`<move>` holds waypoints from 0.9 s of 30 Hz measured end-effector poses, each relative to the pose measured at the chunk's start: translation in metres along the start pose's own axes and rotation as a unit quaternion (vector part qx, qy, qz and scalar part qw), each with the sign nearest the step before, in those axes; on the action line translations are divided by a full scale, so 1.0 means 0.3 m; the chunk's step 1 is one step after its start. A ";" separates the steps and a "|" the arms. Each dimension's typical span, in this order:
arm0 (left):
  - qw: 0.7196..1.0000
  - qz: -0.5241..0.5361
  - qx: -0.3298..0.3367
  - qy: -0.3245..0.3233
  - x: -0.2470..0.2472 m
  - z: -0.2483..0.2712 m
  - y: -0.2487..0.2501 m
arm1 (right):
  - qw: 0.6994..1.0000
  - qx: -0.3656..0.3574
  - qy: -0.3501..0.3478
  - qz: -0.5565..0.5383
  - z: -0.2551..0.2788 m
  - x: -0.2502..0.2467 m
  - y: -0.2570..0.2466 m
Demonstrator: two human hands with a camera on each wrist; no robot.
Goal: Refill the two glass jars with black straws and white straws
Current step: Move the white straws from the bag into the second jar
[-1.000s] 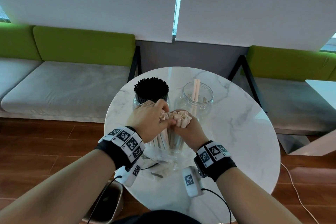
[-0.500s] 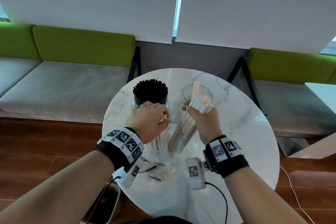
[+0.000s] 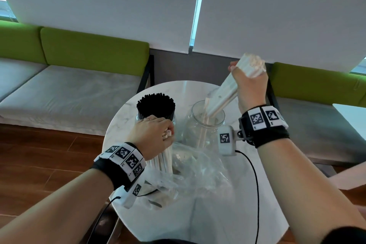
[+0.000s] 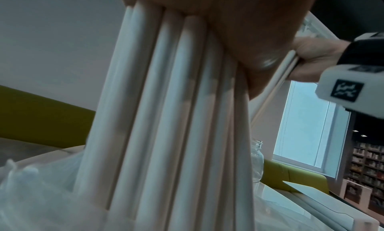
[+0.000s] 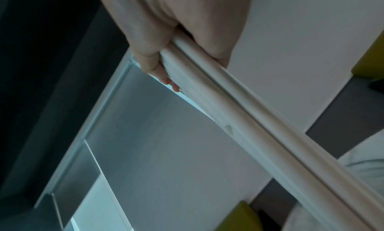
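Note:
Two glass jars stand on the round marble table (image 3: 247, 194). The left jar (image 3: 174, 123) is packed with black straws (image 3: 156, 106). The right jar (image 3: 208, 123) holds a few white straws. My right hand (image 3: 248, 83) grips a bundle of white straws (image 3: 225, 93), raised and tilted, with the lower ends inside the right jar's mouth. In the right wrist view that same bundle (image 5: 239, 106) runs out of my fist. My left hand (image 3: 152, 136) holds a second bunch of white straws (image 3: 161, 159) upright in a clear plastic bag (image 3: 196, 172); in the left wrist view these straws (image 4: 166, 119) fan downward.
Green and grey bench seats (image 3: 75, 85) line the wall behind the table. A white table corner (image 3: 352, 113) shows at the right. Wooden floor (image 3: 39, 154) surrounds the table. Cables trail from both wrist cameras across the near table edge.
My right hand pulled its bundle of white straws away from the left hand's bunch, lifted it up and right, and brought the lower ends into the right jar. The left hand stayed put.

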State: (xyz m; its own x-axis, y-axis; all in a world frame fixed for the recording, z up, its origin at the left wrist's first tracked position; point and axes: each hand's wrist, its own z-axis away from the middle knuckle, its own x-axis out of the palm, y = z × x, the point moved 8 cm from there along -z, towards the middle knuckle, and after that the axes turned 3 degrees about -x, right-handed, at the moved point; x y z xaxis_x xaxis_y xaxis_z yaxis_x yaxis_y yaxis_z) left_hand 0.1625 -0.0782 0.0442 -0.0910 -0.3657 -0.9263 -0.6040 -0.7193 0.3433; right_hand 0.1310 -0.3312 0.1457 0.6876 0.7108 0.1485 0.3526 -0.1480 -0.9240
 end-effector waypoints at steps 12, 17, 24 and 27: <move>0.999 -0.033 -0.022 -0.012 -0.012 -0.014 0.010 | 0.969 0.120 -0.106 0.187 0.055 0.038 0.474; 0.999 -0.046 -0.018 -0.017 -0.019 -0.019 0.015 | 0.954 -0.012 -0.146 0.263 0.040 0.072 0.444; 0.999 -0.034 -0.027 -0.025 0.006 -0.022 0.002 | 0.852 -0.090 -0.267 0.442 0.011 0.148 0.496; 0.999 -0.037 -0.030 -0.022 0.008 -0.022 0.002 | 0.808 -0.085 -0.345 0.469 -0.002 0.198 0.538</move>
State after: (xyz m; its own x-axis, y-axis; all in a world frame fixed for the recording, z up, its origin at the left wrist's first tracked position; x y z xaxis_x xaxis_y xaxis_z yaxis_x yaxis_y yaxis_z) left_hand 0.1672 -0.0832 0.0431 -0.0836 -0.2836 -0.9553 -0.5614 -0.7787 0.2803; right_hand 0.2291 -0.3135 0.0058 0.2062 0.4361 -0.8759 0.0045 -0.8956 -0.4449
